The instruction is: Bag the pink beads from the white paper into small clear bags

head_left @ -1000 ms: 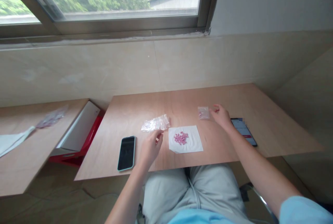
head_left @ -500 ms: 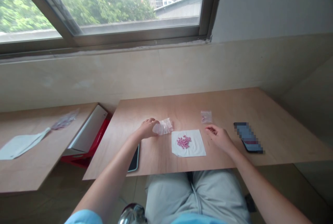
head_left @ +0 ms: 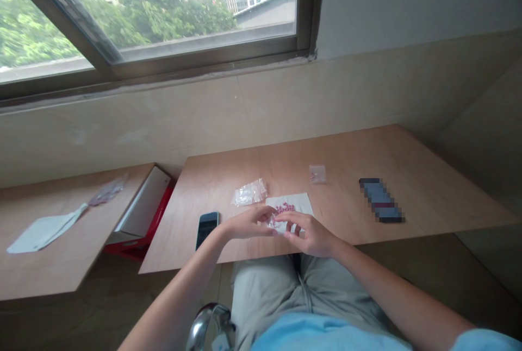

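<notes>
My left hand [head_left: 253, 221] is over the left edge of a white sheet [head_left: 305, 205], its thumb and fingers closed on a small clear plastic bag [head_left: 272, 221]. From the right, my right hand [head_left: 308, 233] meets it, curled, with its fingertips at the same bag. A pile of small pink beads [head_left: 285, 207] lies on the sheet just behind the fingers, partly covered by them. Left of the sheet rests a stack of clear plastic bags [head_left: 248, 193]. Another small bag [head_left: 317, 174], with a few tiny reddish things inside, lies behind the sheet.
A phone [head_left: 207, 226] lies beside my left forearm, and a blurred-out phone [head_left: 381, 200] is on the right of the wooden table [head_left: 346, 161]. On a second table [head_left: 44, 269] at left are white papers [head_left: 47, 231] and a plastic bag [head_left: 106, 192]. A red stool [head_left: 157, 226] stands between.
My left hand has left the bag stack and come right and nearer with one small bag. My right hand has moved left to meet it over the sheet. The view has shifted slightly.
</notes>
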`<state>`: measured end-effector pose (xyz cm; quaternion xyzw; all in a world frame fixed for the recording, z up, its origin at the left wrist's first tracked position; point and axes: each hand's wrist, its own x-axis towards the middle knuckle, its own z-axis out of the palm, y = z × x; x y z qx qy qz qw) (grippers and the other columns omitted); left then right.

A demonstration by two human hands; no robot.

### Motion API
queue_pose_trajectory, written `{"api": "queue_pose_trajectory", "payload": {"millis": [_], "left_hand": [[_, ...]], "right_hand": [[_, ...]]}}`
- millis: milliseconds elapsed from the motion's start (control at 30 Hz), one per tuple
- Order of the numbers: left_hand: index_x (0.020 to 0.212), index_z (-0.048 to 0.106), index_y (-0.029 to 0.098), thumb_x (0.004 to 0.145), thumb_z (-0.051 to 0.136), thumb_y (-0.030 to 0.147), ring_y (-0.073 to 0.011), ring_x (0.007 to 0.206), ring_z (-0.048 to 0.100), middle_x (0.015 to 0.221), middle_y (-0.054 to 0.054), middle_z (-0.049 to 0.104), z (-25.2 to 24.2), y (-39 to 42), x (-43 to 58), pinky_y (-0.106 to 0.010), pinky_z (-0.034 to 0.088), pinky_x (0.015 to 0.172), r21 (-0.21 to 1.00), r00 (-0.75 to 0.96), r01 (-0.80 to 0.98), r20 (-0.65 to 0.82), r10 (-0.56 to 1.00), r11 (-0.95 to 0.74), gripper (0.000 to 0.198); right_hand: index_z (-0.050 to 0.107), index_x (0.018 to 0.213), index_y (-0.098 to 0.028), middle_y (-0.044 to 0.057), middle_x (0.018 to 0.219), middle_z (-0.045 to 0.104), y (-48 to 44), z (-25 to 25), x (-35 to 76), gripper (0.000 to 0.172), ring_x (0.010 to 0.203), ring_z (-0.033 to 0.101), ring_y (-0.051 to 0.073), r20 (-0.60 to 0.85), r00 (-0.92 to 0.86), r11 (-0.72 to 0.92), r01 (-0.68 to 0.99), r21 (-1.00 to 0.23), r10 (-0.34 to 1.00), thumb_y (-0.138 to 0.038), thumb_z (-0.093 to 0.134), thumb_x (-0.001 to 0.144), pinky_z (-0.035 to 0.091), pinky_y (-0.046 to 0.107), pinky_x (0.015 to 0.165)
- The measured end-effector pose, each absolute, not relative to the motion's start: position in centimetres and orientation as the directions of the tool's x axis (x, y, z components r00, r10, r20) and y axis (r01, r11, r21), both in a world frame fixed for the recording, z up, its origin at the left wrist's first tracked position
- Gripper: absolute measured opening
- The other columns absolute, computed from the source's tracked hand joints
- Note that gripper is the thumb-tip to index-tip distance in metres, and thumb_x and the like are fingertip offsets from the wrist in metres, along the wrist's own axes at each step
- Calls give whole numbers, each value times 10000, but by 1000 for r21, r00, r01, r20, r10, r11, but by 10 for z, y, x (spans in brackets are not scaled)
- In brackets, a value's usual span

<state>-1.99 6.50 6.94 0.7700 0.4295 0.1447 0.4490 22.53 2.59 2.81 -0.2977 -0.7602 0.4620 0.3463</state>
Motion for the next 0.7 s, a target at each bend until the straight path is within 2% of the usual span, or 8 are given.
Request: {"api": "queue_pose_trajectory", "payload": {"millis": [100, 167, 233, 467, 533, 633, 700], "left_hand": [[983, 706, 232, 737, 748, 456, -209, 767, 645, 849, -34, 699, 74, 50, 0, -284, 476, 652, 833, 642, 496, -162, 749, -245, 335], [997, 695, 218, 760, 716, 416, -203, 748, 628, 836, -33, 686, 76, 40, 8, -282, 456, 642, 816, 658, 521, -196, 727, -252, 309], [1001, 681, 214, 759, 691, 364, -202, 735, 616, 830, -31, 676, 73, 31, 14, -281, 437, 631, 789, 645, 556, -213, 734, -260, 285], [878, 598, 213, 680, 641, 171, -229, 743, 612, 814, -59, 653, 34, 15, 27, -290, 371, 628, 590, 565, 696, -101, 819, -408, 207], [881, 581, 214, 690, 660, 191, -228, 753, 617, 821, -55, 656, 22, 18, 26, -284, 372, 628, 591, 543, 705, -94, 835, -392, 208], [887, 564, 214, 734, 637, 203, -211, 736, 617, 822, -38, 653, 10, 26, 15, -273, 378, 619, 622, 457, 718, -81, 886, -314, 170], [892, 562, 212, 761, 609, 188, -200, 723, 617, 817, -28, 652, 4, 32, 5, -271, 382, 621, 623, 386, 739, -78, 919, -257, 141]], "right_hand": [[680, 1095, -203, 80, 1061, 697, 17, 21, 223, 220, 770, 638, 172, 207, -638, 406, 183, -895, 742, -227, 591, 894, 498, 260, 627], [662, 946, -194, 49, 905, 684, 14, 14, 223, 116, 703, 604, 160, 173, -666, 429, 240, -871, 725, -175, 594, 855, 460, 248, 600], [632, 895, -190, 38, 855, 667, 12, 8, 222, 124, 692, 588, 163, 158, -688, 469, 291, -834, 709, -124, 600, 796, 438, 248, 601], [660, 1024, -184, 104, 1056, 689, 5, 5, 214, 248, 871, 648, 234, 173, -763, 578, 300, -759, 623, -158, 650, 778, 493, 299, 725], [656, 1102, -183, 110, 1096, 693, 7, 4, 214, 321, 911, 660, 246, 173, -761, 573, 297, -764, 625, -158, 651, 782, 514, 316, 756], [604, 1296, -221, 102, 1248, 673, 16, 1, 217, 476, 1070, 655, 250, 228, -716, 550, 253, -796, 660, -134, 601, 827, 528, 343, 863], [601, 1327, -250, 86, 1302, 657, 27, -6, 219, 473, 1085, 657, 227, 257, -632, 505, 247, -827, 731, -131, 554, 871, 540, 323, 833]]}}
